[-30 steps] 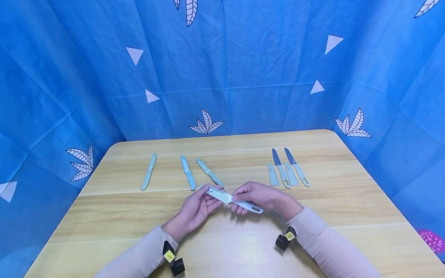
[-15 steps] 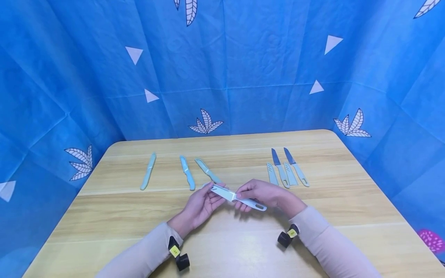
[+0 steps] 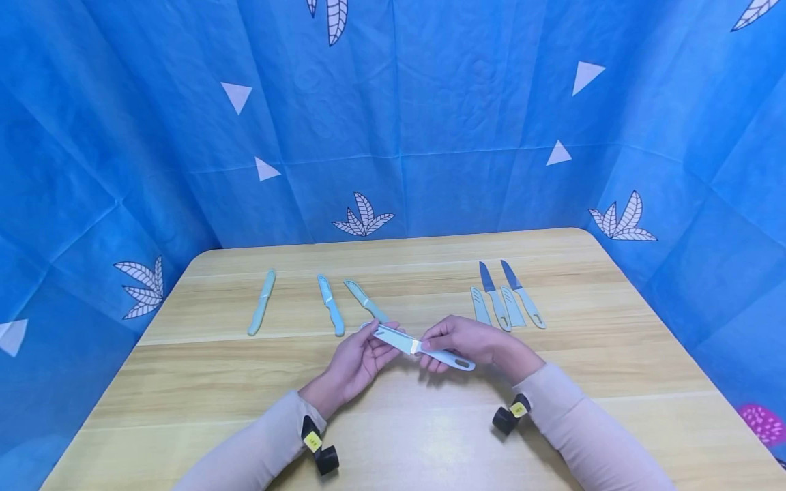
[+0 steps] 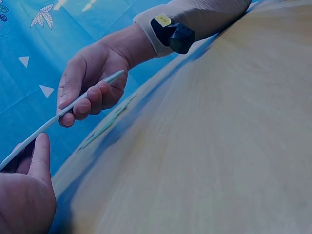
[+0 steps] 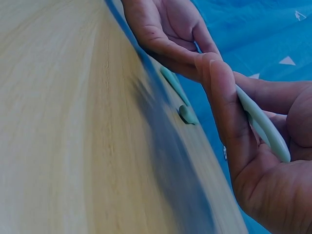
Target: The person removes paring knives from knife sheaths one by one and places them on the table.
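Both hands hold one pale blue-green paring knife (image 3: 453, 359) above the table, its blade inside a slotted sheath (image 3: 396, 339). The left hand (image 3: 356, 365) grips the sheath near its tip, thumb on top and fingers beneath. With thumb and curled fingers, the right hand (image 3: 463, 339) pinches the handle close to where the sheath ends. The handle's far end, with its oval hole, sticks out below the right fingers. In the left wrist view the knife (image 4: 36, 132) appears edge-on between the two hands. Part of the handle (image 5: 263, 123) shows inside the right hand in the right wrist view.
Three sheathed knives lie left of centre: one (image 3: 262, 303) far left, another (image 3: 331, 305), and a slanted one (image 3: 364, 299) partly behind the left fingers. At right lie two bare knives (image 3: 488, 278) (image 3: 523, 294) and two loose sheaths (image 3: 481, 306) (image 3: 512, 307). Blue curtain (image 3: 467, 191) surrounds the wooden table (image 3: 184, 382).
Both hands and the sheathed knife have shifted slightly to the right and up. The grip looks the same, and the knives and sheaths on the table have stayed put.
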`<state>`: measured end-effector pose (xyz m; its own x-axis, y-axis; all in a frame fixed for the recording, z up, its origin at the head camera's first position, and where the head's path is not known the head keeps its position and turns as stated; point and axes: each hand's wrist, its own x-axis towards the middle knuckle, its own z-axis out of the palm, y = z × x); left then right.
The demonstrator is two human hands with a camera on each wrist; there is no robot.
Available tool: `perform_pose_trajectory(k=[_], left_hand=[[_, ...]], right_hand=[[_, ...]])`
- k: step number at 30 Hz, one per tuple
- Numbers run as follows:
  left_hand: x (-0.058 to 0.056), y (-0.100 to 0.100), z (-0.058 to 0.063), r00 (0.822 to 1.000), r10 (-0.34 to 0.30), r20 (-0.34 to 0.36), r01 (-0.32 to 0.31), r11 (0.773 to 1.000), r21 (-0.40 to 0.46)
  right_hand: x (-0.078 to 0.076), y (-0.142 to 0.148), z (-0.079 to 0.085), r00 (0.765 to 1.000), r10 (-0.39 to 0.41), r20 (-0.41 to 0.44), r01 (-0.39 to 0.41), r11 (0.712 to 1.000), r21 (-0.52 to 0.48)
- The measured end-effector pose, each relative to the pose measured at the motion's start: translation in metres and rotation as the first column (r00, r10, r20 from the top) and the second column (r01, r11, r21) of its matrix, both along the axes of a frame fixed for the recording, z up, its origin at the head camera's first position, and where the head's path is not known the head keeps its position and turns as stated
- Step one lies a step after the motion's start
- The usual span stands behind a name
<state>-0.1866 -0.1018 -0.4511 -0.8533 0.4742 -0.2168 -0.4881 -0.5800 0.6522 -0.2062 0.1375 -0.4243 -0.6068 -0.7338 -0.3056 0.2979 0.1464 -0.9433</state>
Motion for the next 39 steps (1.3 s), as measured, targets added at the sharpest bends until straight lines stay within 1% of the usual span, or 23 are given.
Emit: perform_pose_trajectory(k=[9, 18, 32, 39], left_hand=[[-0.0002, -0.0002, -0.0012, 1.0, -0.003, 0.0, 0.003, 1.0, 0.002], [-0.001, -0.0001, -0.0016, 1.0, -0.003, 0.002, 0.003, 1.0, 0.008], [0.0001, -0.0009, -0.002, 0.999, 0.027, 0.017, -0.027, 1.0, 0.002], [0.0008, -0.0009, -0.0024, 1.0, 0.027, 0.01, -0.027, 1.0, 0.005]], right_hand=[[-0.0003, 0.0018, -0.001, 1.0, 0.006, 0.006, -0.006, 1.0, -0.003], [-0.0006, 0.0044, 0.0003, 1.0, 0.016, -0.016, -0.015, 1.0, 0.014], [0.0004, 0.0075, 0.0016, 1.0, 0.017, -0.015, -0.016, 1.0, 0.027], [0.0005, 0.0097, 0.0, 0.999, 0.04, -0.014, -0.039, 0.999, 0.036]])
